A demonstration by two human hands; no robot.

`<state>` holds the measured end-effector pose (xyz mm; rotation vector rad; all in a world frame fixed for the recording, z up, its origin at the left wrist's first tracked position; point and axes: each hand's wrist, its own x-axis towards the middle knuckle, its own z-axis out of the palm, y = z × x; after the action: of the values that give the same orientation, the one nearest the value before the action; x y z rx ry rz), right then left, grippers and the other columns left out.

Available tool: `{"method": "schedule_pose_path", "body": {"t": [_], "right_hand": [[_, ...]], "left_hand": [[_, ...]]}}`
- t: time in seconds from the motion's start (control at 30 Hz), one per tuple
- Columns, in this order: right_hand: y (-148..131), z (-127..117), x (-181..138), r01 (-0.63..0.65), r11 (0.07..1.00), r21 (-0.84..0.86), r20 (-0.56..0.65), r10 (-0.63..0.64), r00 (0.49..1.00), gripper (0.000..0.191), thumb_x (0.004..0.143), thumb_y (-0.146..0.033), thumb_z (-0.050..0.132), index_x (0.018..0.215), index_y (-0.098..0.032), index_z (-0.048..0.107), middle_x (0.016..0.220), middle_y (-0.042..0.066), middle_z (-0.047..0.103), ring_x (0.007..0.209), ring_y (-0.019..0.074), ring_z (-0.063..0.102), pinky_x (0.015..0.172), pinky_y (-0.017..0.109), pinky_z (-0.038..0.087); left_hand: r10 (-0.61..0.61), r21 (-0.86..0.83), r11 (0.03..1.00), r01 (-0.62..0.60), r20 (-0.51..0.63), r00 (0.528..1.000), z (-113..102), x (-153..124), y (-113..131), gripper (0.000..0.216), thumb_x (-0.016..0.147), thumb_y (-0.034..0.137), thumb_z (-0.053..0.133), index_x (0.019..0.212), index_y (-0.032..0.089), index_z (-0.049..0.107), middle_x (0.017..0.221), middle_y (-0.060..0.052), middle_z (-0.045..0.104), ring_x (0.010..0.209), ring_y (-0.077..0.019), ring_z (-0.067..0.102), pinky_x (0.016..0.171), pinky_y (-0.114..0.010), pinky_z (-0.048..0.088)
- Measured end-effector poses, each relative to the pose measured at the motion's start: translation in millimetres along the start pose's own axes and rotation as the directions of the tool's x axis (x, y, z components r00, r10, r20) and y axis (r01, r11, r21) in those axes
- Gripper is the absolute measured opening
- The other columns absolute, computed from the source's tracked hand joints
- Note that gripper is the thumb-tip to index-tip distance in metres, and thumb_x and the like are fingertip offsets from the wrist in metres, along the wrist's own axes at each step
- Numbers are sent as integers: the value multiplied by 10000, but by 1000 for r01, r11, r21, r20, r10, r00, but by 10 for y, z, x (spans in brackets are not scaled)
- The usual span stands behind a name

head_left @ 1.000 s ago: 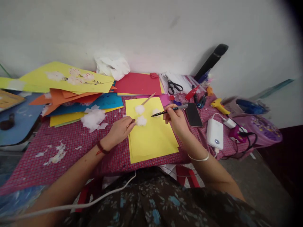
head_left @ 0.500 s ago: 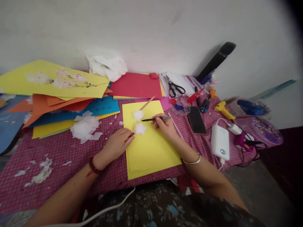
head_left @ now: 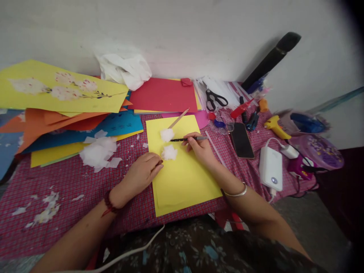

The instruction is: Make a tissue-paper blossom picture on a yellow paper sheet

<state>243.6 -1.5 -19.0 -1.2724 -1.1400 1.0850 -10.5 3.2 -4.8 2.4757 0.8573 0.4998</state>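
Note:
A yellow paper sheet (head_left: 182,185) lies in front of me with two white tissue-paper puffs on it, an upper puff (head_left: 167,135) and a lower puff (head_left: 170,152). Between finger and thumb, my right hand (head_left: 199,148) holds a thin black-and-grey pen (head_left: 178,140) almost level, its dark end close to the puffs. My left hand (head_left: 143,170) rests at the sheet's left edge, fingers curled together beside the lower puff. A dark spot shows at its fingertips; I cannot make out what it is. Above the upper puff lies a pale wooden stick (head_left: 179,118).
Loose white tissue pieces (head_left: 99,152) lie left. Behind are coloured papers under a yellow sheet with puffy flowers (head_left: 65,89), plus a red sheet (head_left: 165,94). Scissors (head_left: 213,99), a phone (head_left: 241,140), a white power bank (head_left: 271,168) and a yellow glue gun (head_left: 277,127) are right.
The view has shifted slightly. The right hand still holds the pen, whose dark end stays near the puffs. The left hand remains curled at the sheet's edge.

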Motion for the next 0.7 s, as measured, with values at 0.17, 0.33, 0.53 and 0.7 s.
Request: {"method": "schedule_pose_path", "body": {"t": [0.17, 0.33, 0.53, 0.7], "right_hand": [[-26, -16, -20, -29, 1000, -5, 16, 29, 999, 352, 862, -556, 631, 847, -205, 627, 630, -5, 658, 544, 127, 612, 559, 264, 496], [-20, -25, -11, -54, 998, 23, 5, 54, 999, 330, 850, -530, 642, 822, -202, 623, 593, -15, 642, 523, 119, 597, 551, 256, 488], [-109, -134, -39, -45, 982, 183, -143, 72, 987, 350, 840, -561, 646, 897, -225, 569, 636, -31, 657, 503, 100, 588, 533, 238, 493], [-234, -264, -334, -139, 974, 176, -9, 143, 990, 352, 814, -544, 699, 874, -227, 557, 612, -28, 669, 491, 107, 589, 521, 241, 495]], "left_hand": [[-1, -8, 1000, 1, -8, 1000, 6, -13, -14, 258, 1037, 291, 421, 985, 150, 631, 1009, -113, 687, 967, -250, 628, 893, -413, 536], [-10, -13, 1000, 10, 4, 1000, 2, -9, -23, 270, 1042, 310, 404, 978, 160, 619, 1018, -113, 683, 973, -254, 625, 892, -429, 537], [-67, -42, 997, 68, 20, 998, -18, -5, -20, 283, 1036, 342, 393, 966, 180, 614, 1015, -101, 687, 976, -248, 622, 897, -420, 523], [-141, 3, 990, 141, -40, 989, -43, -5, -47, 340, 1034, 396, 363, 910, 188, 603, 964, -98, 695, 950, -254, 629, 872, -406, 501]]}}
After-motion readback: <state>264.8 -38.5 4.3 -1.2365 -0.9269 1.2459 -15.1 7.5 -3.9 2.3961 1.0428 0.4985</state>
